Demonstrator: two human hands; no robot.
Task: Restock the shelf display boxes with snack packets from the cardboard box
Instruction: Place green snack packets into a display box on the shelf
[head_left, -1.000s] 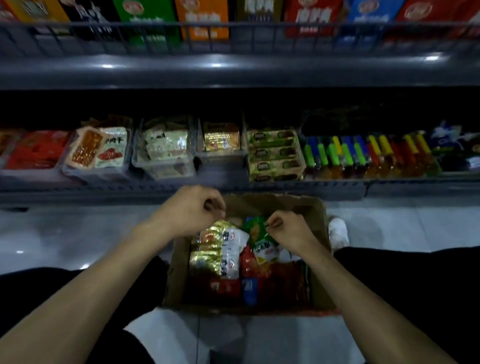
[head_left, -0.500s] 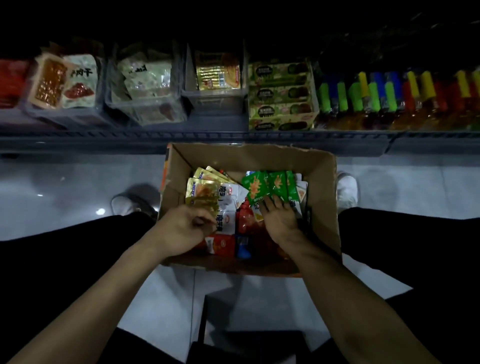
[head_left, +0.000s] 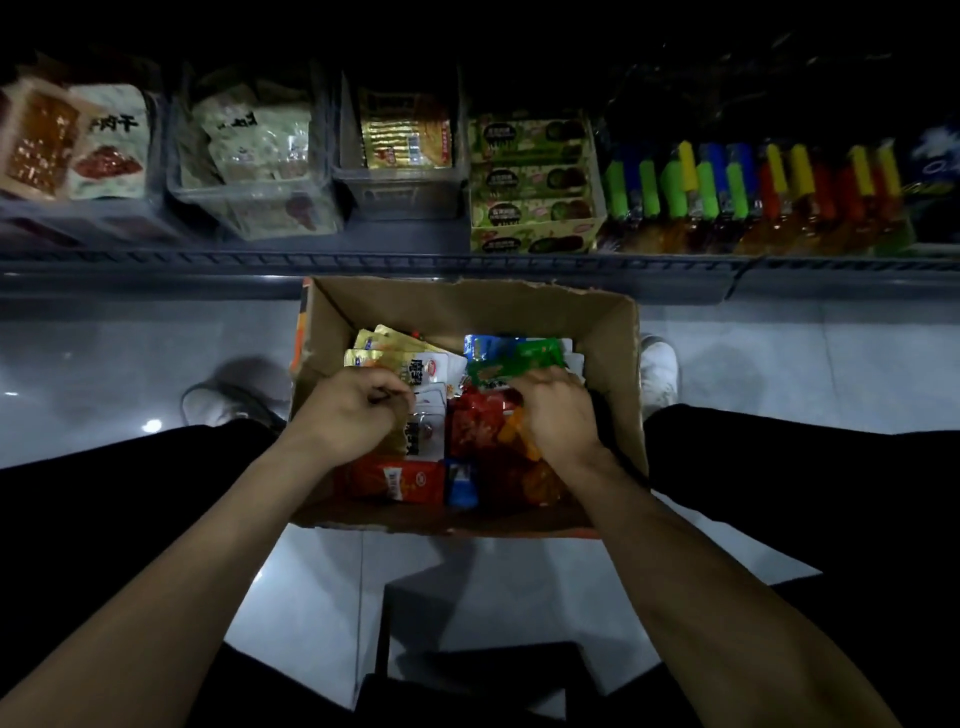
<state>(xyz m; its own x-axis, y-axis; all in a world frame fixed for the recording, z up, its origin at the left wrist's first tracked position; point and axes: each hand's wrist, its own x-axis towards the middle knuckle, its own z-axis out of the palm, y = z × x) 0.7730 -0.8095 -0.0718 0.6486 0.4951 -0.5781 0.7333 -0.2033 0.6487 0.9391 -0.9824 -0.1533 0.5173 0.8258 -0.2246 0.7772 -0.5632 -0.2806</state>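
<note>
Cardboard box (head_left: 608, 332): open, set on the floor below the shelf.
Snack packets (head_left: 410, 480): heaped inside, mixed colours.
Display boxes (head_left: 400, 195): clear, partly stocked.

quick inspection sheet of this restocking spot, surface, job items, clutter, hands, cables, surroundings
surface: pale glossy floor, the cardboard box stands on it before the shelf.
job's things: gold and white packets, green packets, red packets in the box; clear shelf display boxes partly filled.
clutter: nothing seen.
grippers: left hand curled on the gold and white packets; right hand gripping the green packets.
cables: nothing seen.
surroundings: bottles with coloured caps, white shoes, dim light.
</note>
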